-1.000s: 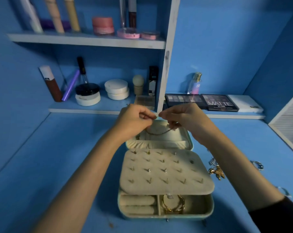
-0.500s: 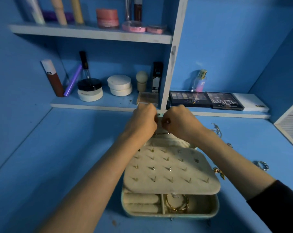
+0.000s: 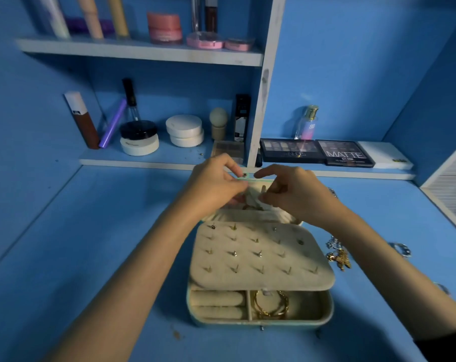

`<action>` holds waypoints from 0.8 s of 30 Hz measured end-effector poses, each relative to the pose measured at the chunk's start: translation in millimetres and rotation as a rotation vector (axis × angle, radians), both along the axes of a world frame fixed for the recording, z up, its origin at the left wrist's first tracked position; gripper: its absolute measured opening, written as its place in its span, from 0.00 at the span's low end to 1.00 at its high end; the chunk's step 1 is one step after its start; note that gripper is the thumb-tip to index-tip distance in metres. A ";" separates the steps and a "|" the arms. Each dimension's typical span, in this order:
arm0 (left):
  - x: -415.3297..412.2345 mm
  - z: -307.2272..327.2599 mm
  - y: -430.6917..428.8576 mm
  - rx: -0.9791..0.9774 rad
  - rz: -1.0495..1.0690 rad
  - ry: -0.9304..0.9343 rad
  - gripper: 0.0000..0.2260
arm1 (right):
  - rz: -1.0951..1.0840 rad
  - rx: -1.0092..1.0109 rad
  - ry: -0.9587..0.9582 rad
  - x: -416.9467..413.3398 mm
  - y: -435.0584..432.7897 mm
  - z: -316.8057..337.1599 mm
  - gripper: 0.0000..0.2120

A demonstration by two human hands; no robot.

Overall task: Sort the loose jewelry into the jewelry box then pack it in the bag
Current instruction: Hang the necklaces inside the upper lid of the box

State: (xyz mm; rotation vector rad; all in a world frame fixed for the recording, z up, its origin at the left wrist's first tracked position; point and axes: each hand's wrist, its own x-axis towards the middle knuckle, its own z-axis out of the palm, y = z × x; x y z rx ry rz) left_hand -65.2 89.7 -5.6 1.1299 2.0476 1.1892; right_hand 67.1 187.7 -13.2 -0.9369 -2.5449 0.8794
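The jewelry box (image 3: pixel 248 322) lies open on the blue table, mint outside and beige inside. Its earring panel (image 3: pixel 261 257) carries several gold studs. Gold bangles (image 3: pixel 271 304) lie in the front right compartment, beside the ring rolls (image 3: pixel 216 301). My left hand (image 3: pixel 216 184) and my right hand (image 3: pixel 292 194) meet at the inside of the raised lid (image 3: pixel 250 178), fingers curled. Both pinch a thin gold necklace (image 3: pixel 249 207); only a short loop of it shows below my fingers.
Loose silver and gold jewelry (image 3: pixel 338 254) lies right of the box, with a silver ring (image 3: pixel 402 249) farther right. Behind the lid, shelves hold eyeshadow palettes (image 3: pixel 315 152), a perfume bottle (image 3: pixel 306 124), jars and tubes. A white slatted panel (image 3: pixel 449 189) borders the right.
Both hands carried the necklace forward and down from above the box to the inside of the lid. The chain, earlier hanging in plain sight between them, is now mostly covered by my fingers.
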 end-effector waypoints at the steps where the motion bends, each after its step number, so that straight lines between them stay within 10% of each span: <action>1: -3.1 -2.7 -2.3 0.007 0.017 0.078 0.04 | -0.010 -0.007 0.005 2.9 -0.1 -0.5 0.10; 17: -24.1 -56.3 -14.7 0.148 0.300 0.099 0.11 | 0.034 0.108 -0.159 7.8 -13.5 -6.0 0.07; 24: -17.9 -47.9 -13.5 0.489 0.388 -0.567 0.11 | 0.017 0.170 -0.048 11.9 -18.9 -0.6 0.07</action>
